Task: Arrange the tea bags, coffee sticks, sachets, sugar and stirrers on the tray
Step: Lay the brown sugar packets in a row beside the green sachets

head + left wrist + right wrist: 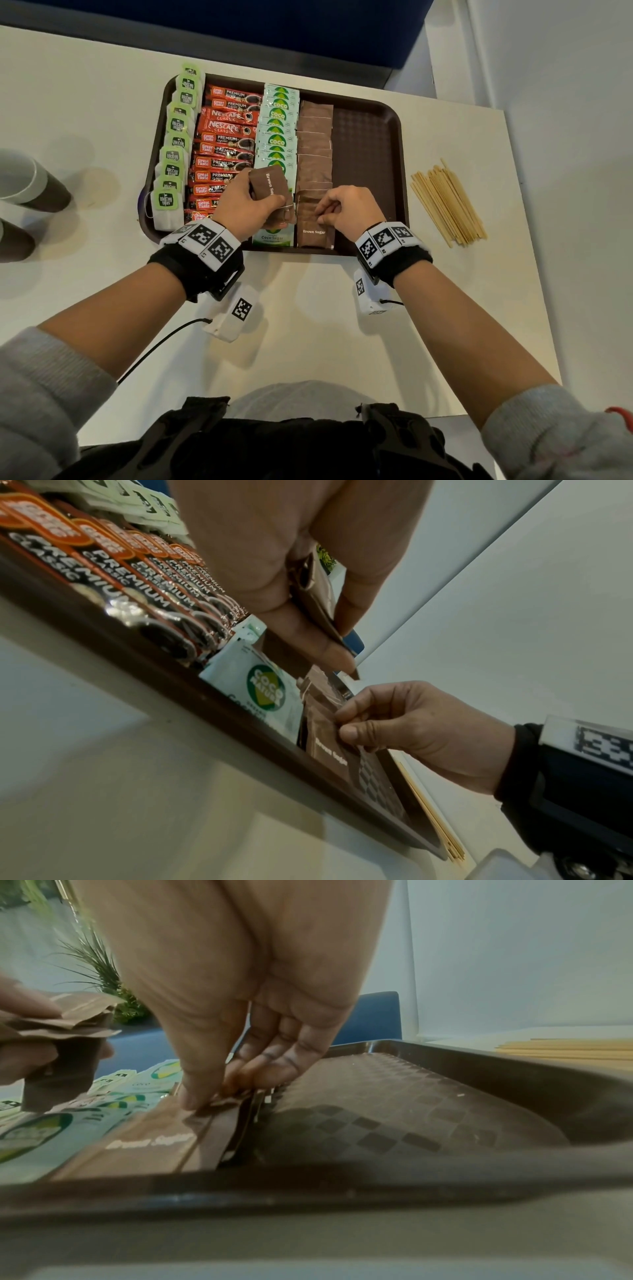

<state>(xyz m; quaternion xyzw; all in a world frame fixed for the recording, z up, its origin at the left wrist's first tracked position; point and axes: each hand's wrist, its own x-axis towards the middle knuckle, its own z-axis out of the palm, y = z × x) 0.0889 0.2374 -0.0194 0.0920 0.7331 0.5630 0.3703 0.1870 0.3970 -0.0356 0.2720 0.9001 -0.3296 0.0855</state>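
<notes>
A brown tray (366, 154) holds rows of green tea bags (174, 150), red coffee sticks (222, 147), coco sugar sachets (277, 133) and brown sugar sachets (315, 144). My left hand (246, 205) grips a small stack of brown sugar sachets (272, 190) (318, 599) just above the tray's near side. My right hand (339, 209) (240, 1047) pinches the upper edge of the nearest brown sugar sachet (313, 231) (143, 1148) lying in the column. Wooden stirrers (448, 202) lie in a pile on the table, right of the tray.
Two brown paper cups (30, 185) (13, 240) stand at the table's left edge. The right third of the tray is bare. A blue seat (239, 34) sits beyond the far table edge. The table ends just right of the stirrers.
</notes>
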